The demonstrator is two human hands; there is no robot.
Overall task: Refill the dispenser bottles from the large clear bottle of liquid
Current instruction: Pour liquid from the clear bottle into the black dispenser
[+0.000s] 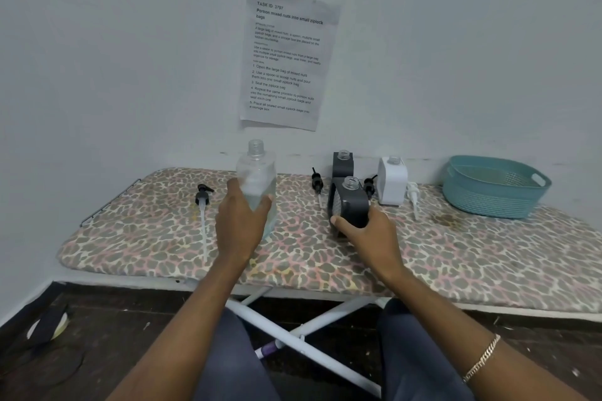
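Observation:
The large clear bottle (pixel 257 172) stands upright on the leopard-print ironing board (pixel 456 257), uncapped and partly full of pale liquid. My left hand (pixel 239 221) grips its lower body. My right hand (pixel 368 234) holds a dark grey dispenser bottle (pixel 350 203), uncapped and tilted slightly left. A second dark grey bottle (pixel 342 163) stands behind it. A white dispenser bottle (pixel 392 181) stands to the right, also uncapped. Pump heads lie loose on the board: a black one with a long tube (pixel 203 205), two black ones (pixel 316 182) (pixel 369 185), and a white one (pixel 413 195).
A teal plastic basket (pixel 495 187) sits at the board's back right. A printed paper sheet (pixel 286 58) hangs on the wall behind. The board's white crossed legs (pixel 293 332) stand between my knees. A brown stain (pixel 448 221) marks the cover near the basket.

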